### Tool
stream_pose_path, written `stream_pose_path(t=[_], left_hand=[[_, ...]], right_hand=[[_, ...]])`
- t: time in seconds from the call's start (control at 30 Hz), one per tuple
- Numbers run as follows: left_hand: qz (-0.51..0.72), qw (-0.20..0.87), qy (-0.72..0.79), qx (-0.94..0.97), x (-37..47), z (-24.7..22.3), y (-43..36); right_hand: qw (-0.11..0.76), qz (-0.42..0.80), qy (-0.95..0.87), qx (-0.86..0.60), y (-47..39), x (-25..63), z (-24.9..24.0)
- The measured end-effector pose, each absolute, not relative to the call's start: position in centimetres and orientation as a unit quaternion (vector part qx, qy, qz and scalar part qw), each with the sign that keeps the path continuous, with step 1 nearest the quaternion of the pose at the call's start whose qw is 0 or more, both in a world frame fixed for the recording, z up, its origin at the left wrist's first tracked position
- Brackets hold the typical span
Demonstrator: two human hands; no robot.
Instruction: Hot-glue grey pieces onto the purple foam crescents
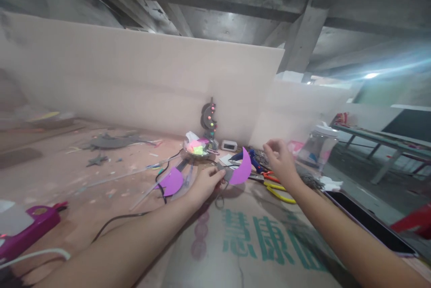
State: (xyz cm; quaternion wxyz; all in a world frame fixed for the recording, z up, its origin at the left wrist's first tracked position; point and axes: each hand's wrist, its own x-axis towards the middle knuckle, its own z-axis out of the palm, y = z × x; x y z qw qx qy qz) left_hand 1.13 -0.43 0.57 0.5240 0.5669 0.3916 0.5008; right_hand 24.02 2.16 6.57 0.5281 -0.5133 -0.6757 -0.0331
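My left hand (209, 183) pinches a small grey piece (226, 173) at the middle of the work surface. A purple crescent (243, 169) sticks out to the right of that piece, and a wire loop (220, 201) hangs below it. My right hand (279, 157) is raised to the right of the crescent, thumb and fingertips close together; whether anything small is between them cannot be made out. Another purple piece (171, 182) lies left of my left hand. Behind the hands, a blue glue gun (257, 160) lies beside yellow-handled pliers (280, 193).
A decorated grey crescent stand (209, 119) rises behind a bowl (199, 154) of bright bits. Farther right are a clear jar (317, 148) and a phone (370, 223). Grey cut shapes (116, 141) lie back left, and a magenta tool (37, 225) front left. Black cable crosses the left side.
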Motion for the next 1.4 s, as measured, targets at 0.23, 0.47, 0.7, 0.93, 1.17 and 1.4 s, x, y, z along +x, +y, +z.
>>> stream_pose_path(t=[0.23, 0.47, 0.7, 0.93, 1.17, 1.4], left_hand=[[0.557, 0.493, 0.363, 0.561, 0.9, 5.5, -3.0], [0.578, 0.480, 0.359, 0.554, 0.2, 7.1, -3.3], [0.583, 0.421, 0.339, 0.606, 0.4, 6.5, -3.3], [0.521, 0.375, 0.403, 0.652, 1.2, 2.1, -2.7], [0.523, 0.365, 0.408, 0.653, 1.1, 2.1, -3.0], [0.547, 0.391, 0.378, 0.637, 1.5, 4.2, -4.3]], right_hand=[[0.419, -0.231, -0.839, -0.257, -4.1, 22.4, 7.7], [0.344, -0.195, -0.864, -0.311, -3.8, 21.9, 6.9], [0.387, 0.304, -0.772, -0.402, -5.2, 17.6, 3.0], [0.303, 0.179, -0.831, -0.430, -6.0, 17.2, 0.4], [0.355, 0.205, -0.802, -0.434, -5.5, 17.8, 1.1], [0.479, 0.409, -0.674, -0.386, -5.2, 17.1, 1.6]])
